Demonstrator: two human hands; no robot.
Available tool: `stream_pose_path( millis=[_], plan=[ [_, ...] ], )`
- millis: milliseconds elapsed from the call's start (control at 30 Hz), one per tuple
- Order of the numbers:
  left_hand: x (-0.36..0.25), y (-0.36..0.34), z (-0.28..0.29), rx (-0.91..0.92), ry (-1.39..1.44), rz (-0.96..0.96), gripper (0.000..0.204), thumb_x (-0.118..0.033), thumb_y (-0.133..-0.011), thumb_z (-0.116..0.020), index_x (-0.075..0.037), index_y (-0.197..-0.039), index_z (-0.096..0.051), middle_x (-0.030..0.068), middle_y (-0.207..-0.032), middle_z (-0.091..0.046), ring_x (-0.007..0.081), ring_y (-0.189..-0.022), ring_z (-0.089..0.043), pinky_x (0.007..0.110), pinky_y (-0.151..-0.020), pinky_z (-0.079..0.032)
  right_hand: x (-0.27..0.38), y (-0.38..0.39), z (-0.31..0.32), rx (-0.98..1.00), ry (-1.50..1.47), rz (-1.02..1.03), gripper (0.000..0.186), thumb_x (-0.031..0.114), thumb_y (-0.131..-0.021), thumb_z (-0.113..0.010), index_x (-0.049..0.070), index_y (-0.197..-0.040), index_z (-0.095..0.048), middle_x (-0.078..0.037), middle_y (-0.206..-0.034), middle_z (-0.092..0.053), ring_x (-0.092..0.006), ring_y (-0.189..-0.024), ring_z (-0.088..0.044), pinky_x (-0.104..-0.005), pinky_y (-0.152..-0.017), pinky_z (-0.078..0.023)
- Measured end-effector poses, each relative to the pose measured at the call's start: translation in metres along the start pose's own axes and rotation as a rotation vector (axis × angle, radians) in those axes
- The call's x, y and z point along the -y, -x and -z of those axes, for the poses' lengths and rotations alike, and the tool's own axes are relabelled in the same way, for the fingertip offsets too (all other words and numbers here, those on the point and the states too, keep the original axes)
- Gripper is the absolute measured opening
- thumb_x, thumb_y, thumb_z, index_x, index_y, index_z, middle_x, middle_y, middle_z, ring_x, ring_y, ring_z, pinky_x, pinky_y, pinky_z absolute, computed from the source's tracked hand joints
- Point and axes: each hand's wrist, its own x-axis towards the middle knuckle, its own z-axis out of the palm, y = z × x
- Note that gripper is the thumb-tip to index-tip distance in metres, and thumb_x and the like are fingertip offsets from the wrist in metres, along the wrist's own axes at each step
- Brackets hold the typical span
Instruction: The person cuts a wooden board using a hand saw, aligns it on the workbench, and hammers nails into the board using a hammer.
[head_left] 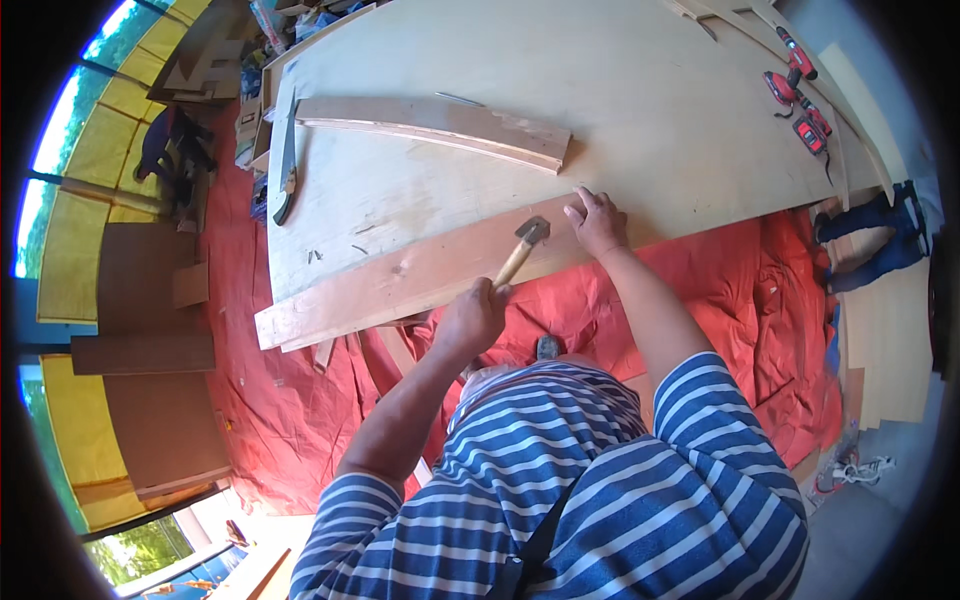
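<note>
My left hand (474,318) is closed around the wooden handle of a hammer (514,262). Its dark metal head hangs over a long light-wood board (390,280), which lies along the near edge of a large pale tabletop (650,120). Toward the right part of this board, my right hand (600,224) is spread, fingers apart, close to the hammer head. Whether its fingertips touch the wood I cannot tell. Farther back lies a second, thick layered plywood strip (430,122), with a thin metal rod (460,99) beside it.
A handsaw (288,165) lies at the tabletop's left edge. Red cordless power tools (797,60) sit at the far right. Red sheeting (270,400) covers the floor. One person (172,150) bends at the far left; dark-trousered legs (875,240) show at the right. Brown panels (150,290) stand left.
</note>
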Motion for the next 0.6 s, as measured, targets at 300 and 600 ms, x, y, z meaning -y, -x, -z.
stream_pose_path(
  millis=[300, 600],
  plan=[
    [-0.003, -0.006, -0.013, 0.017, 0.023, 0.0, 0.035, -0.032, -0.101, -0.057, 0.003, -0.103, -0.054, 0.032, -0.081, -0.063, 0.0524, -0.077, -0.063, 0.056, -0.066, -0.049, -0.01, -0.004, -0.007, -0.029, 0.003, 0.023, 0.053, 0.051, -0.093, -0.059, 0.021, -0.137, -0.055, -0.013, -0.116, -0.062, -0.0332, -0.11, -0.062, -0.0562, -0.084, -0.049],
    [0.004, -0.003, -0.01, 0.06, 0.048, 0.184, 0.047, -0.042, -0.1, -0.055, 0.001, -0.116, -0.057, 0.0357, -0.091, -0.065, 0.0516, -0.092, -0.065, 0.058, -0.084, -0.047, 0.008, -0.007, 0.017, 0.043, -0.023, -0.011, 0.052, 0.052, -0.094, -0.059, 0.024, -0.137, -0.054, -0.016, -0.121, -0.061, -0.0324, -0.115, -0.06, -0.0558, -0.09, -0.047]
  ],
)
